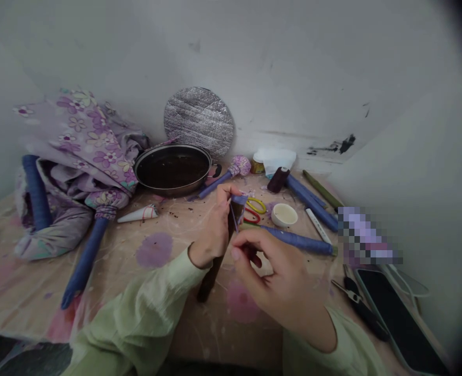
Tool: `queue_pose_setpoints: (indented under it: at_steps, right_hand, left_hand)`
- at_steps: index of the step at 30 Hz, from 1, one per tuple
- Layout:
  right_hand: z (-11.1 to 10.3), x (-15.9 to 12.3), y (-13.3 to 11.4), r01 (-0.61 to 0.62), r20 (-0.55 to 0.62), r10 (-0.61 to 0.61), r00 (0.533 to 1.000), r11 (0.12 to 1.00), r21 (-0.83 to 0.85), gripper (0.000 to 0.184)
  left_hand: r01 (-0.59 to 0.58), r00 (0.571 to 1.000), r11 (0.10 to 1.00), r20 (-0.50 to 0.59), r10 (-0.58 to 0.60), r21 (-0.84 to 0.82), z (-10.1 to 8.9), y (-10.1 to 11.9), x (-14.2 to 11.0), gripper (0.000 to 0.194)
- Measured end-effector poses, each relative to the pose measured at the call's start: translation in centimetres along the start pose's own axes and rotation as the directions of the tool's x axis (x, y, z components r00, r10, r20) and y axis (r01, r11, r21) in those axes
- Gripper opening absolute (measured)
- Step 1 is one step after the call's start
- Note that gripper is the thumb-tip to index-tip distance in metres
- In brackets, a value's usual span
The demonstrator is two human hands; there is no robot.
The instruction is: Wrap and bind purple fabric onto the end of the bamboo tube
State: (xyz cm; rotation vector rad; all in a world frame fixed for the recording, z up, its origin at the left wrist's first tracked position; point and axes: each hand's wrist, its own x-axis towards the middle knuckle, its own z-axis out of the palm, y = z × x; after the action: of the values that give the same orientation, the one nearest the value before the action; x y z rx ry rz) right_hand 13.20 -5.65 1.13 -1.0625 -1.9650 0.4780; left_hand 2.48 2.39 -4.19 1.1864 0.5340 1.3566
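My left hand [214,230] is closed around a dark brown stick [210,278], which leans upright over the table's middle. A bluish-purple strip [239,199] is wrapped about the stick's top end, by my left fingertips. My right hand [284,274] pinches the end of a thin purple strand [234,216] that runs up taut to the wrapped top. Just behind lie scissors [257,205] with yellow and red handles, their blades hidden. A stick wrapped in blue [299,240] lies beyond my right hand, near a small white bowl [285,214].
A black pan [168,191] stands at the back before a round silver foil pad [198,120]. Floral cloth [93,125] with blue-wrapped handles [85,263] is piled left. A dark thread spool [278,179] stands behind the bowl; keys [350,293] and a phone [399,318] lie right.
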Motion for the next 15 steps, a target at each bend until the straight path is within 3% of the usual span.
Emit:
queue_pose_setpoints:
  at_steps: [5, 9, 12, 15]
  right_hand:
    - [-0.3, 0.0, 0.0, 0.016, -0.064, -0.014, 0.998, 0.999, 0.030, 0.008]
    - [-0.5, 0.4, 0.8, -0.062, -0.220, 0.059, 0.974, 0.998, -0.004, 0.011]
    - [-1.1, 1.0, 1.7, -0.134, -0.319, 0.097, 0.943, 0.986, -0.097, 0.011]
    - [-1.7, 1.6, 2.5, -0.107, -0.326, 0.018, 0.945, 0.961, -0.256, 0.007]
  left_hand:
    - [-0.012, 1.000, 0.997, -0.018, 0.013, 0.074, 0.3, -0.2, -0.3, 0.028]
    - [-0.023, 0.999, 0.999, -0.034, 0.024, 0.037, 0.4, 0.4, -0.3, 0.021]
    - [-0.019, 1.000, 1.000, 0.003, 0.019, -0.018, 0.3, 0.8, -0.2, 0.017]
    - [-0.029, 0.999, 0.999, 0.041, 0.031, -0.041, 0.1, 0.7, 0.0, 0.019]
